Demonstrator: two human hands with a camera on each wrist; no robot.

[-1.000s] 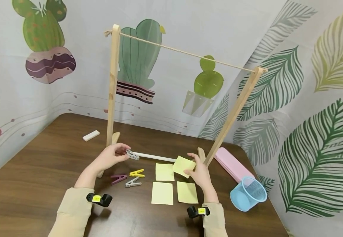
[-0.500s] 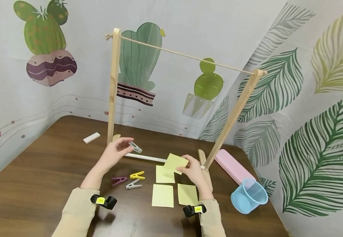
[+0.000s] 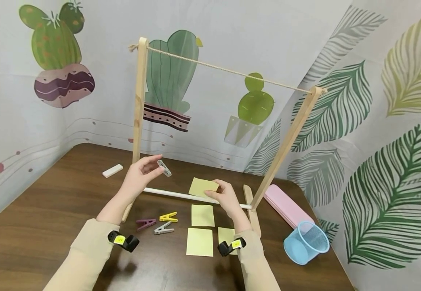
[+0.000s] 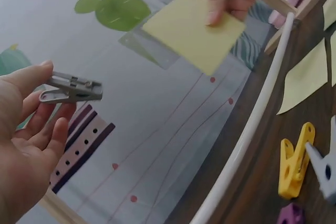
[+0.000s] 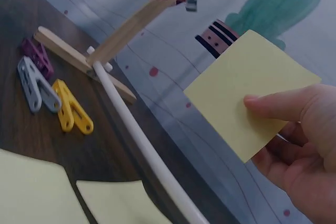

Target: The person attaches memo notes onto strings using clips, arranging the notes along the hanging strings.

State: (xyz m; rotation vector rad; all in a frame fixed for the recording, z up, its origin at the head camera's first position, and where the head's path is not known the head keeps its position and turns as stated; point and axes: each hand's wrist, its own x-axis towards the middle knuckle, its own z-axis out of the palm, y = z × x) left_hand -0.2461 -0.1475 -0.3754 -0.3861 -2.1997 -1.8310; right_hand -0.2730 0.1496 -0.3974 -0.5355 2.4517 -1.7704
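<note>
My left hand [image 3: 137, 178] pinches a grey clothespin [image 4: 73, 87] by its handle ends, between thumb and fingers, in the air near the left post. Its jaw end points right, away from the palm. In my right hand [image 3: 226, 198] a yellow sticky note [image 5: 247, 93] is pinched between thumb and fingers, raised above the white bar [image 3: 174, 194]. A rope [image 3: 225, 69] stretches overhead between two wooden posts [image 3: 139, 101], higher than both hands. On the table beneath lie a purple clothespin [image 3: 146, 224], a yellow clothespin [image 3: 168, 217] and another grey clothespin [image 3: 164, 228].
More sticky notes [image 3: 199, 241] lie in front of the bar, one partly behind the right wrist. A white block [image 3: 112, 170] sits at the back left. On the right are a pink case [image 3: 287, 206] and a blue mesh cup [image 3: 305, 244]. Patterned cloth hangs behind the table [image 3: 43, 202].
Both hands have risen. The right hand has carried its sticky note left and up from the other notes, past the bar. The left hand has lifted the grey clothespin, which now tilts more steeply.
</note>
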